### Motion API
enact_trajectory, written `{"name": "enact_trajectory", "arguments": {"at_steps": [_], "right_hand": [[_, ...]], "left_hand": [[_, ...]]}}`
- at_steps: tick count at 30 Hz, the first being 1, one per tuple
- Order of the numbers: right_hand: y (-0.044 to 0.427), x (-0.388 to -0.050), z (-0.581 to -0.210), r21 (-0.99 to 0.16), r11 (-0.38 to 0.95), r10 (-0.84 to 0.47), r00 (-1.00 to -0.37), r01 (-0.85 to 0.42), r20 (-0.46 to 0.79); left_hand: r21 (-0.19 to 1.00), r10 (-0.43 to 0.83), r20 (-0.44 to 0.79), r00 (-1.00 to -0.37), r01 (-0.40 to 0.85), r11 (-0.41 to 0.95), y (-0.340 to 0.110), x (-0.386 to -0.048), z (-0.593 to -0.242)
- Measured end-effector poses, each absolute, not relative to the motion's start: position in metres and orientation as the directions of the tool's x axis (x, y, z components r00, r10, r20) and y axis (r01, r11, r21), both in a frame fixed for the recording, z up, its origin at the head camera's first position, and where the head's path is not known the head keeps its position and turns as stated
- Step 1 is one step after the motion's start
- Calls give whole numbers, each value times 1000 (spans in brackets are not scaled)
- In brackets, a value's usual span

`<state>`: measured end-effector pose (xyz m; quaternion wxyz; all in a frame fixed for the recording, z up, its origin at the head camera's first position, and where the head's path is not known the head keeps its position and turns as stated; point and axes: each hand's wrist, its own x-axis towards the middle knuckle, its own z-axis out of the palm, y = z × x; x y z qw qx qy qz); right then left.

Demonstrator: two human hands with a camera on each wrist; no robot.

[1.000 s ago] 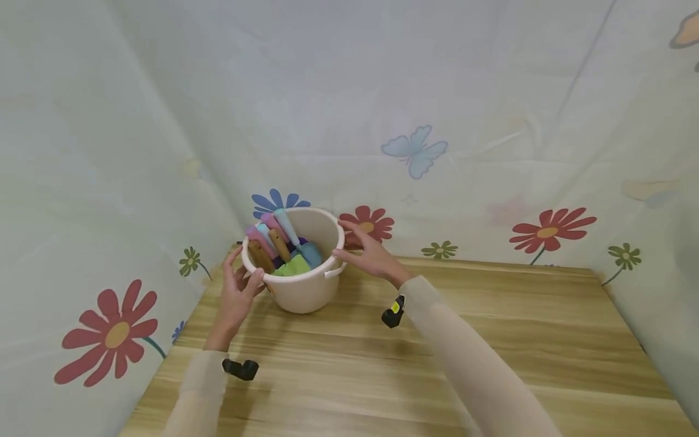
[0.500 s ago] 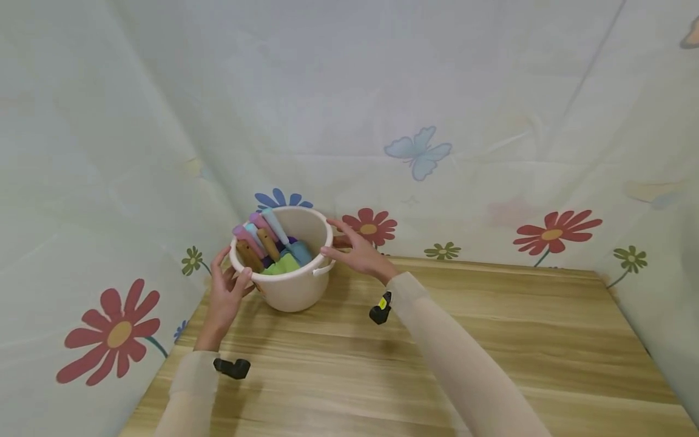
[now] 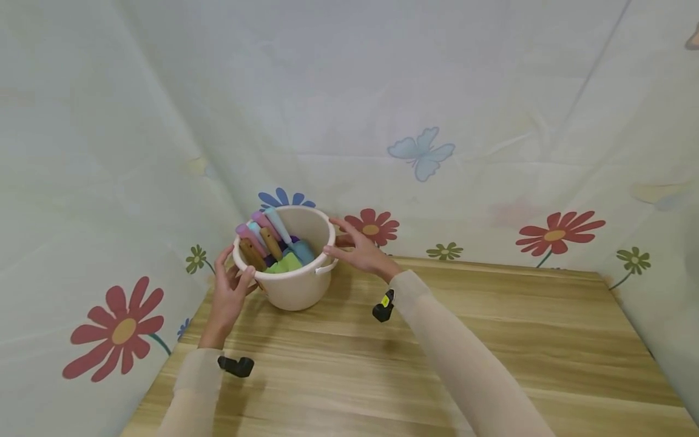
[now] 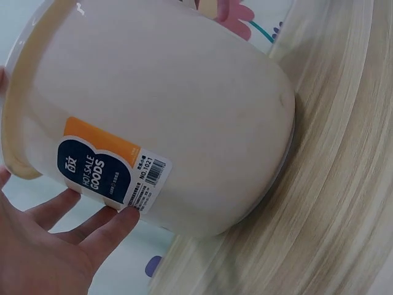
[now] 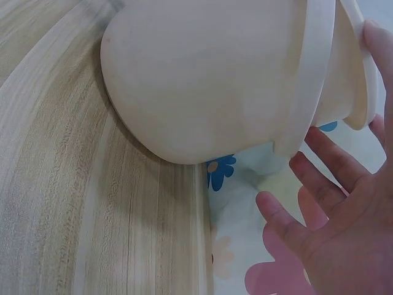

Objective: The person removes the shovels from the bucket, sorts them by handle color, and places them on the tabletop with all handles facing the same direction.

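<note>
- Bucket point(image 3: 297, 291): left of centre in the head frame, upright, base on the table point(image 3: 464, 340) near its back left corner, just in front of the flowered sheet point(image 3: 349, 91).
- Your left hand point(image 3: 229, 291): grips the bucket's left side, thumb at the rim, fingers spread on the outer wall by the sticker point(image 4: 104, 169).
- Your right hand point(image 3: 366, 252): grips the rim's right side, thumb on top, fingers under the lip; little finger off the wall.
- Inside, leaning left: pink handle point(image 3: 251, 233), pale blue handle point(image 3: 277, 224), wooden handle point(image 3: 271, 238); green piece point(image 3: 286, 263) lower down. Other bits overlap, can't sort them.
- Step, my read: two-handed positioning or steadying of the bucket. Setting down versus picking up: can't tell.
- Next move, my judgement: if you shift it, keep both sides even, bucket level; if you let go, ease both thumbs off together. Watch the left-leaning handles; a tilt could slide them.
</note>
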<state>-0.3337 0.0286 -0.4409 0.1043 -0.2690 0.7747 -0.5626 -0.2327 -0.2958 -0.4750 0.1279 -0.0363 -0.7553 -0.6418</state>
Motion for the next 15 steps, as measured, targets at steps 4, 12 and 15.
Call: {"name": "enact_trajectory", "arguments": {"at_steps": [4, 12, 15], "right_hand": [[30, -335, -441, -931, 219, -541, -830, -293, 134], [34, -337, -438, -935, 230, -556, -825, -271, 102], [36, -337, -437, -943, 203, -570, -815, -264, 105]], "left_hand": [[962, -119, 234, -965, 212, 172, -293, -231, -473], [966, -147, 224, -963, 199, 167, -287, -228, -474], [964, -156, 227, -961, 199, 174, -283, -226, -474]]}}
